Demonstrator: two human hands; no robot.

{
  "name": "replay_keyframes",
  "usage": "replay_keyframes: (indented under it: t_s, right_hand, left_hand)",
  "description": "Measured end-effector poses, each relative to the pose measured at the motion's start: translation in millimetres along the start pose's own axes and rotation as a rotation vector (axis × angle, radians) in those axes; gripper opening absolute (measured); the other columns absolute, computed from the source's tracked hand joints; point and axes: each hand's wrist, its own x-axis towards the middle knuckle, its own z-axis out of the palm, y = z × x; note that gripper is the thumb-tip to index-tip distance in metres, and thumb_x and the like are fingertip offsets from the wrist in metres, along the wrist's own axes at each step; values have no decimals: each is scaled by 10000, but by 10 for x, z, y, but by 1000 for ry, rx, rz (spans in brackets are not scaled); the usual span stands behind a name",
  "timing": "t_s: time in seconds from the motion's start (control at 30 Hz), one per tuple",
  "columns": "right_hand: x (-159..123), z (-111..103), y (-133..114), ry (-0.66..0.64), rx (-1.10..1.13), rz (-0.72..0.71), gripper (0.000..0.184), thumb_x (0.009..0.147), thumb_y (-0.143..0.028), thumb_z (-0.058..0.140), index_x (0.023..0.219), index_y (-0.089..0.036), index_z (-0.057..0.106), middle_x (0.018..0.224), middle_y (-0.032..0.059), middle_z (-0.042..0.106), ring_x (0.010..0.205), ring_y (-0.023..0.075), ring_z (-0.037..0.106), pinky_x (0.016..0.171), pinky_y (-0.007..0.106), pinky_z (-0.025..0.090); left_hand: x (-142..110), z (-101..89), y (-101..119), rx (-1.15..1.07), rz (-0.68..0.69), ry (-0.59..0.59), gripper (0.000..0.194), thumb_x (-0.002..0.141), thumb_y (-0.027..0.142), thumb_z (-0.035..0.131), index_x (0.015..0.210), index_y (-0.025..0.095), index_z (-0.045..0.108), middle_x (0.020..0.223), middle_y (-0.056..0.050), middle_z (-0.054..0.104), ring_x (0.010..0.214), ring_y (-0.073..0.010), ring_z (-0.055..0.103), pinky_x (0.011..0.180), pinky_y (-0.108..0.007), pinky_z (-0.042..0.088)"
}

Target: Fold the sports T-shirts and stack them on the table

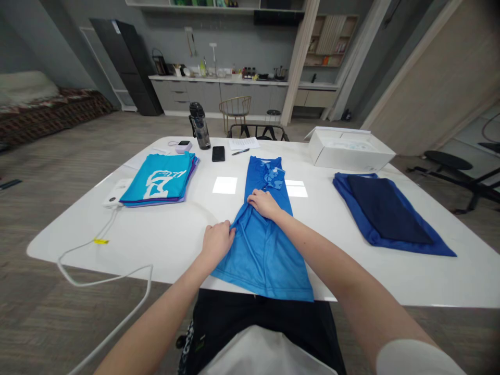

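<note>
Head view: left grip and right grip closed on a blue shirt

The left grip pinches a side edge, the right gathers cloth mid-shirt. The shirt lies lengthwise on the white surface, between a folded teal shirt stack and a folded navy-and-blue garment.

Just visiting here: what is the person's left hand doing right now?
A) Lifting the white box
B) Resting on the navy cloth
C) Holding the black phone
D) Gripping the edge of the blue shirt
D. The left hand is bunching the side edge of the blue shirt in its fingers.
</note>
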Motion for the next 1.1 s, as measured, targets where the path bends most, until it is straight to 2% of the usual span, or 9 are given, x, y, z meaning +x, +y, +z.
replay_keyframes:
  t_s: [0.2, 0.37, 0.5, 0.6, 0.67, 0.77, 0.87, 0.97, 1.1]
  right_hand:
    - [-148, -110, 156, 98, 100, -42, 224, 1033, -228, 481, 1104, -243, 692, 1105, 68, 626, 1025, 205, 597, 864, 306, 423]
    - [-416, -200, 394, 183, 251, -16, 205, 1017, -222, 506, 1090, -246, 697, 1105, 53, 612, 1046, 193, 602, 915, 292, 457]
    - [-593, -85, 501, 141, 260, 44, 208, 1005, -204, 518, 1081, -242, 708, 1088, 51, 611, 1025, 188, 607, 927, 300, 464]
    - [-670, 17, 477, 124, 237, 78, 231, 1013, -213, 503, 1105, -240, 713, 1099, 59, 624, 1050, 197, 599, 941, 313, 455]
    - [-716, 37, 410, 149, 220, 89, 260, 1031, -250, 475, 1155, -244, 704, 1137, 70, 630, 1089, 212, 585, 958, 335, 444]
    - [-813, 2, 275, 168, 184, 89, 320, 1044, -378, 457, 1252, -264, 673, 1254, 91, 615, 1148, 246, 561, 985, 392, 426]
    - [-954, -27, 181, 93, 124, 56, 423, 1023, -515, 464, 1357, -309, 623, 1434, 92, 548, 1280, 293, 502, 1061, 479, 375]
    - [-1088, -4, 175, -5, 71, 52, 521, 1024, -578, 406, 1484, -355, 505, 1594, 61, 411, 1445, 325, 362, 1164, 574, 248]
    - [-1169, 37, 222, -80, 48, 87, 604, 1027, -622, 318, 1581, -380, 332, 1663, 29, 279, 1528, 331, 224, 1205, 627, 152]
  left_hand:
    - [-410, -300, 88, -150, -18, -44, 172, 995, 347, 487, 1120, 246, 547, 844, -69, 711, 789, -289, 711, 652, -319, 419]
    - [-628, -479, 596, -284, 193, -43, 214, 965, 211, 482, 1170, 250, 528, 974, -77, 720, 837, -261, 711, 709, -321, 458]
    - [-673, -272, 884, -389, 350, -151, 266, 952, 261, 551, 1215, 215, 559, 1104, -112, 702, 932, -258, 702, 792, -334, 500]
    - [-558, -102, 820, -521, 442, -167, 248, 991, 344, 517, 1194, 224, 595, 1029, -70, 712, 944, -233, 692, 832, -327, 516]
    - [-418, -25, 687, -559, 521, -109, 239, 1022, 339, 456, 1160, 235, 622, 1004, -47, 711, 960, -209, 682, 869, -318, 518]
    - [-212, 92, 483, -436, 647, 39, 277, 1028, 347, 448, 1177, 222, 646, 1145, -78, 692, 1092, -227, 646, 966, -367, 501]
    - [-120, 250, 375, -257, 760, 125, 424, 1017, 405, 484, 1388, 214, 560, 1442, -129, 561, 1357, -287, 502, 1118, -467, 407]
    - [-138, 389, 354, -135, 816, 121, 544, 1037, 456, 420, 1535, 237, 412, 1599, -122, 404, 1497, -291, 335, 1215, -519, 267]
    - [-179, 444, 362, -69, 815, 105, 575, 1048, 504, 353, 1564, 252, 374, 1627, -95, 360, 1524, -274, 282, 1244, -498, 205]
